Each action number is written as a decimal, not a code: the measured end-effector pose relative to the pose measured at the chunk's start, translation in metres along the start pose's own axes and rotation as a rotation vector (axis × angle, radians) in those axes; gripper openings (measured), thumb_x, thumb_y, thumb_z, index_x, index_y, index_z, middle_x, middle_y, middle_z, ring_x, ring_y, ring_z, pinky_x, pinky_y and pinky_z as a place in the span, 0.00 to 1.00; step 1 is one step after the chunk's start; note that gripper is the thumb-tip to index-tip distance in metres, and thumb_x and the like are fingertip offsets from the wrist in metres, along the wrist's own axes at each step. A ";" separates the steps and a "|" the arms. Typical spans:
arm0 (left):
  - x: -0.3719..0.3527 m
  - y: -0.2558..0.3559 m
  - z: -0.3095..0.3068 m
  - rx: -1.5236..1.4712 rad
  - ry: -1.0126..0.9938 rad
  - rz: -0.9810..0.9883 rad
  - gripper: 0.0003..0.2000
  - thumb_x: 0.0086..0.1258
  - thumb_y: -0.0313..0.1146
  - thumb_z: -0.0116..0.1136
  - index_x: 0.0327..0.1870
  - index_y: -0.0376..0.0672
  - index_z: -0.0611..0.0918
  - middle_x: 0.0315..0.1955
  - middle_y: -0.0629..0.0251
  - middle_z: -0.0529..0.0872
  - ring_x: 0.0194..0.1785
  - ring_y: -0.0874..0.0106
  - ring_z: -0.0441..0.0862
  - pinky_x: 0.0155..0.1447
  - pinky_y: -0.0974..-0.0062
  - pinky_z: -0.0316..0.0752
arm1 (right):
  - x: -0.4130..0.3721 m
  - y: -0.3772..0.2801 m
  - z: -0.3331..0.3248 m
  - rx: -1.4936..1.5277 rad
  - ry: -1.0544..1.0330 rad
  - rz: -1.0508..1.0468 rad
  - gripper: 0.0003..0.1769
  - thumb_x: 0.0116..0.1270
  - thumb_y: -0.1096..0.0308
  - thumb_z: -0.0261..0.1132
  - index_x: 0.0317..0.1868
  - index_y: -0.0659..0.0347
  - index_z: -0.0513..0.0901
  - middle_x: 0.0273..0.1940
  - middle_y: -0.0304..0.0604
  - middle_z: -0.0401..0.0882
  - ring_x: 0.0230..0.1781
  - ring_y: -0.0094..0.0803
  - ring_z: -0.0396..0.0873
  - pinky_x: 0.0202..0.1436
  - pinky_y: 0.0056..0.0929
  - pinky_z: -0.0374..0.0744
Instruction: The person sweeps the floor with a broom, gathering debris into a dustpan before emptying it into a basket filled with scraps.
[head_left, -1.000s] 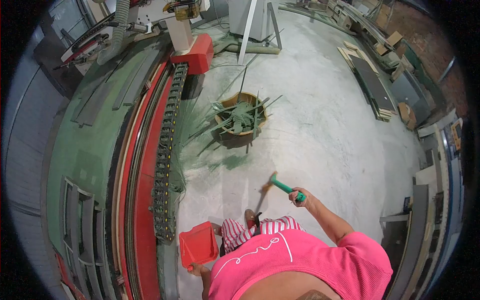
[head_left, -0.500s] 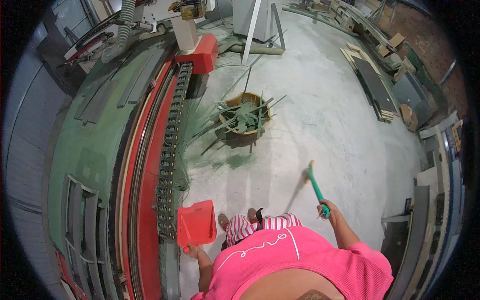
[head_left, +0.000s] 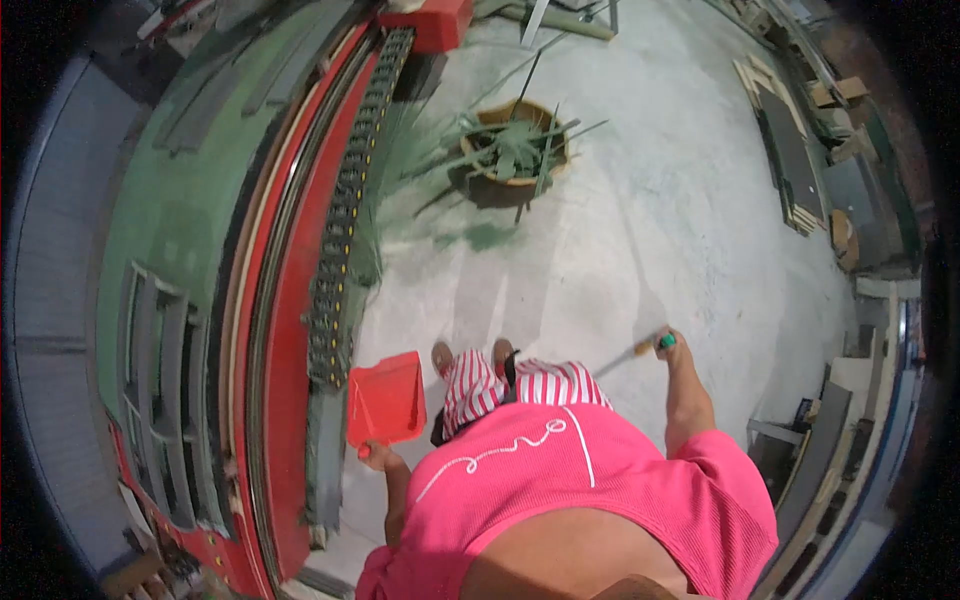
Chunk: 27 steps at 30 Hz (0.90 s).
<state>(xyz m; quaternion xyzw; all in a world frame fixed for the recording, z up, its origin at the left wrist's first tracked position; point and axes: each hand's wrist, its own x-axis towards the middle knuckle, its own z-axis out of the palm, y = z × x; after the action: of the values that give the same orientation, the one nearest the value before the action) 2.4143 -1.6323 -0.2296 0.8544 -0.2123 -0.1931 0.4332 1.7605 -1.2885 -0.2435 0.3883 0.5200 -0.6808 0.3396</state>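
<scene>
My left hand is closed round the handle of a red dustpan, which hangs beside the red machine rail, its tray facing up. Out to the right, my right hand grips a hand brush with a green handle. The brush is seen nearly end-on, and its tan bristles show just left of the fist. Ahead of my feet stands a yellowish tub filled with green-grey strips and shavings, several of them sticking out over the rim. A patch of green dust lies on the floor in front of it.
Along the left runs a machine with a green bed, a red rail and a black cable chain. Stacked boards lie on the floor at the right. Panels and shelving line the right edge.
The brush has swung from pointing forward to nearly end-on as my right hand rose forward. My view has tilted down, so the tub sits higher. The dustpan remains in my left hand.
</scene>
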 end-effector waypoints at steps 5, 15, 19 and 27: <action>-0.023 0.011 -0.027 0.302 0.180 0.104 0.08 0.50 0.30 0.55 0.28 0.39 0.70 0.25 0.62 0.76 0.30 0.68 0.72 0.35 0.71 0.68 | -0.002 0.043 0.112 -0.322 -0.249 0.199 0.10 0.56 0.62 0.50 0.20 0.55 0.65 0.12 0.36 0.65 0.08 0.28 0.65 0.10 0.25 0.65; -0.009 -0.059 -0.010 -0.674 0.002 -0.181 0.07 0.50 0.26 0.54 0.27 0.39 0.69 0.23 0.66 0.75 0.29 0.72 0.71 0.36 0.73 0.69 | -0.062 0.156 0.296 -0.724 -0.345 0.335 0.11 0.57 0.63 0.49 0.21 0.57 0.61 0.11 0.34 0.60 0.08 0.25 0.61 0.09 0.21 0.61; -0.035 -0.019 -0.011 -0.255 0.101 -0.268 0.06 0.51 0.24 0.53 0.28 0.40 0.68 0.25 0.66 0.74 0.31 0.71 0.71 0.38 0.72 0.69 | -0.100 0.124 0.291 -0.696 -0.670 0.508 0.11 0.57 0.63 0.52 0.22 0.57 0.60 0.12 0.33 0.60 0.09 0.19 0.60 0.08 0.15 0.60; 0.006 -0.089 -0.007 -0.653 0.109 -0.214 0.06 0.51 0.19 0.42 0.29 0.39 0.68 0.32 0.61 0.71 0.38 0.67 0.69 0.39 0.69 0.68 | -0.143 0.073 0.225 -0.793 -0.552 0.322 0.10 0.57 0.65 0.53 0.28 0.54 0.59 0.15 0.35 0.63 0.09 0.17 0.60 0.08 0.13 0.64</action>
<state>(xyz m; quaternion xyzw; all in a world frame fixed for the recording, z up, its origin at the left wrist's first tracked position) 2.4400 -1.5836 -0.3000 0.6971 -0.0249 -0.2492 0.6718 1.8515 -1.5154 -0.1143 0.1103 0.5629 -0.4475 0.6861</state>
